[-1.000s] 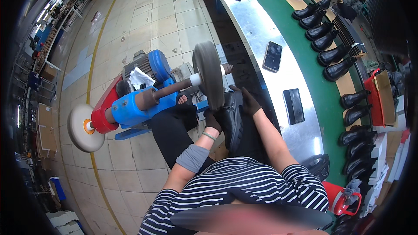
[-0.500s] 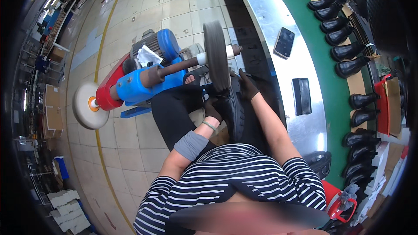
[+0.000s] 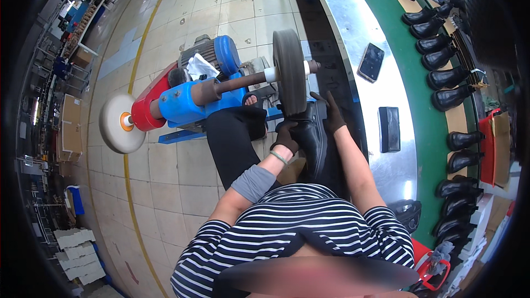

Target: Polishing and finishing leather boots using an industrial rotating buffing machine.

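Note:
A black leather boot [image 3: 316, 140] lies lengthwise before me, its smooth upper turned up and its far end close to a dark buffing wheel [image 3: 291, 72]. The wheel looks blurred, and I cannot tell whether the boot touches it. My left hand [image 3: 285, 136], in a dark brown glove, is closed on the boot's left side just below the wheel. On the opposite side my right hand [image 3: 333, 116], gloved too, steadies the boot near its far end, with one finger reaching over that end. Part of the left hand's fingers is hidden by the boot.
A blue and red machine [image 3: 182, 99] carries the wheel's shaft, with a pale wheel [image 3: 122, 123] at its other end. Right of me, a metal bench [image 3: 353, 33] holds a phone [image 3: 370, 62] and a black case [image 3: 389, 129]. Several black boots [image 3: 454, 97] line a green surface beyond.
The boot has rolled in my hands: its sole edge showed before, and now its smooth upper does. My right hand's fingers have spread further apart. The whole view has shifted slightly.

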A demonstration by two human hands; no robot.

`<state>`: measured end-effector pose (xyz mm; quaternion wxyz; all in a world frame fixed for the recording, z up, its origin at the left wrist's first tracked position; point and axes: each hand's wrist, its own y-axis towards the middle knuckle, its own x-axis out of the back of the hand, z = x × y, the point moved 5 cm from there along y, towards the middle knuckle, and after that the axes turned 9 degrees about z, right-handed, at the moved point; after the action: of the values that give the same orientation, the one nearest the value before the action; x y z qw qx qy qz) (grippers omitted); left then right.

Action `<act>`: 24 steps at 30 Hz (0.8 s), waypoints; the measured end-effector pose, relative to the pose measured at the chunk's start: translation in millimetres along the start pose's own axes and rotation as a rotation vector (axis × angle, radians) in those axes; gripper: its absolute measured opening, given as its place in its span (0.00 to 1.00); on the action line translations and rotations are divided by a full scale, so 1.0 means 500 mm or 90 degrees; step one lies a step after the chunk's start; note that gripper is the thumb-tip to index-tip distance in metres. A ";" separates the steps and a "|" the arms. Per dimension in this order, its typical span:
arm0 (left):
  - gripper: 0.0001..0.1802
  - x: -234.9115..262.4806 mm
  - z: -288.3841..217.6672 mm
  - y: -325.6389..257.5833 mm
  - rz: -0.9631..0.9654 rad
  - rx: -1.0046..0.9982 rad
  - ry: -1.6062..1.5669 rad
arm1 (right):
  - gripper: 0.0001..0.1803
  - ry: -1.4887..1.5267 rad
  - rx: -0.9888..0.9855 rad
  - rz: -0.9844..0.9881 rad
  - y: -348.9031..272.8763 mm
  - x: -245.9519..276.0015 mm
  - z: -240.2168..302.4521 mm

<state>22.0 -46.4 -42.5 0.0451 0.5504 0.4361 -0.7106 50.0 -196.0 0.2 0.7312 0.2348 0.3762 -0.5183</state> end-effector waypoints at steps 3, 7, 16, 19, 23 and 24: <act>0.15 -0.025 0.029 0.028 -0.074 0.055 0.036 | 0.34 -0.089 0.119 -0.104 -0.037 0.053 0.027; 0.16 -0.005 0.043 0.051 -0.005 0.024 0.031 | 0.37 -0.253 0.181 -0.305 -0.099 0.045 0.032; 0.14 -0.012 0.029 0.002 0.313 0.043 0.042 | 0.42 -0.988 0.186 -0.390 -0.144 -0.307 0.133; 0.16 -0.109 0.036 -0.028 0.087 -0.102 0.385 | 0.38 -1.130 0.171 -0.355 -0.130 -0.339 0.124; 0.19 -0.006 -0.032 0.108 0.458 -0.304 0.957 | 0.30 -1.324 0.073 -0.170 -0.050 -0.351 0.047; 0.19 0.002 -0.009 0.131 0.476 -0.285 0.950 | 0.30 -1.328 0.057 -0.194 -0.057 -0.316 0.039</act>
<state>60.5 -83.5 -80.8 0.0852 0.9586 0.2718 0.0006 0.9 -128.7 138.6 0.6104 -0.3500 -0.4330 -0.5634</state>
